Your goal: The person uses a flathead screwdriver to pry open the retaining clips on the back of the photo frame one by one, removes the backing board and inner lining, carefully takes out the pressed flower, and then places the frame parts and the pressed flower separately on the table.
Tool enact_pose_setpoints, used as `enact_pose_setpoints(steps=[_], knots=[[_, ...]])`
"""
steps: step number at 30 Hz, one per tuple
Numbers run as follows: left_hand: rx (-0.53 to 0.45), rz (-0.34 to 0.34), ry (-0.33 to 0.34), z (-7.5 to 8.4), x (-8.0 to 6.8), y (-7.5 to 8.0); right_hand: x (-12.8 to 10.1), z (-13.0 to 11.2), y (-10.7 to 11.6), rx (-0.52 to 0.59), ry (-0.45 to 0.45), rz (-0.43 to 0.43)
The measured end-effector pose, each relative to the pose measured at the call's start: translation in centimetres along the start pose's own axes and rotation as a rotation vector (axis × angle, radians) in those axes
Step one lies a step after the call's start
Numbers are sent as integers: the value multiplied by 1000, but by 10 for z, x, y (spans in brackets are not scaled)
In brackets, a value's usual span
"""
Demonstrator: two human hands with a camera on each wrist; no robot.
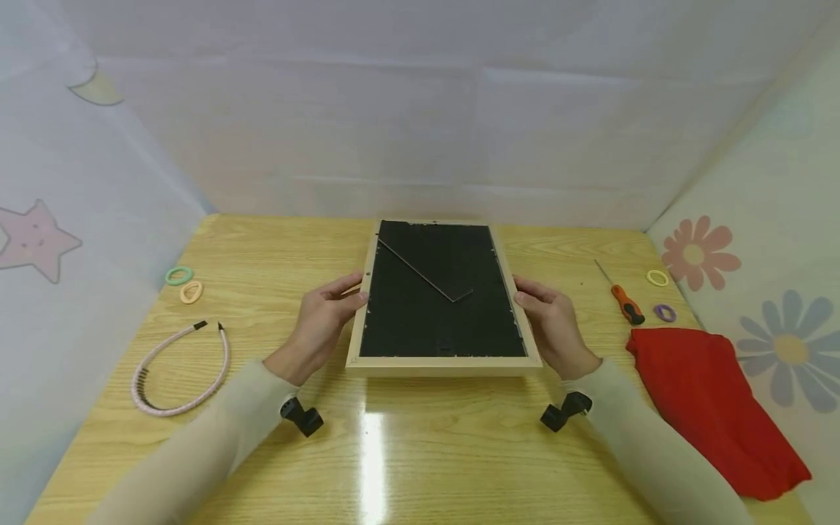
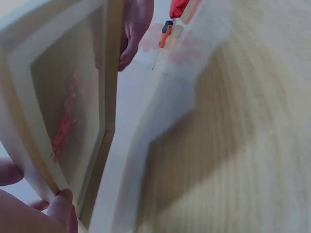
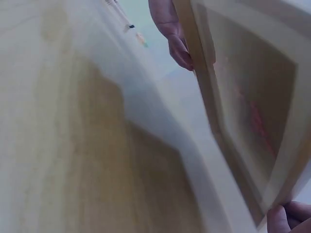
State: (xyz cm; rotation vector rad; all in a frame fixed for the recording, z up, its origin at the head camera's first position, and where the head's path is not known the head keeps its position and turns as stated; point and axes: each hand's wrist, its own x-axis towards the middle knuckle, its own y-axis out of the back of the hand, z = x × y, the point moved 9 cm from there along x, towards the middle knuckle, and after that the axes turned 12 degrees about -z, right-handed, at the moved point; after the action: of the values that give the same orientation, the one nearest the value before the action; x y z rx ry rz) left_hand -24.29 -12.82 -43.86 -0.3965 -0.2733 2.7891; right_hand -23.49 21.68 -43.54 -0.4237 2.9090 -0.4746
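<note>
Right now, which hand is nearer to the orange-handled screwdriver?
Right. The right hand grips the picture frame's right edge, beside the screwdriver; the left hand grips the opposite edge, farther away.

Front face of the picture frame (image 1: 443,292) turned down in the head view, seen only from beneath in both wrist views, blurred, with an unreadable red smear behind the glass. Left hand (image 2: 29,208) cut off by the lower left corner of the left wrist view; right hand (image 3: 289,218) cropped at the lower right corner of the right wrist view. Red cloth (image 1: 712,408) only a cut-off scrap at the top of the left wrist view. Screwdriver (image 2: 165,35) tiny and soft there.
</note>
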Motion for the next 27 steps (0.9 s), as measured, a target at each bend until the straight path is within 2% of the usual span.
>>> enact_pose_setpoints(steps=[4,8,13,16,22,27], knots=[[16,10,15,-9,1,1,1,12,8,-96,-38,71],[80,37,51,-19,3,4,0,18,11,-188,-43,118],[87,43,85,-33,6,8,-2,24,13,-294,-76,144],[97,32,81,-37,11,7,-1,21,13,-357,-78,156],[148,26,59,-35,21,9,5,21,19,-389,-102,193],[184,38,116,-41,20,13,8,33,20,-429,-160,183]])
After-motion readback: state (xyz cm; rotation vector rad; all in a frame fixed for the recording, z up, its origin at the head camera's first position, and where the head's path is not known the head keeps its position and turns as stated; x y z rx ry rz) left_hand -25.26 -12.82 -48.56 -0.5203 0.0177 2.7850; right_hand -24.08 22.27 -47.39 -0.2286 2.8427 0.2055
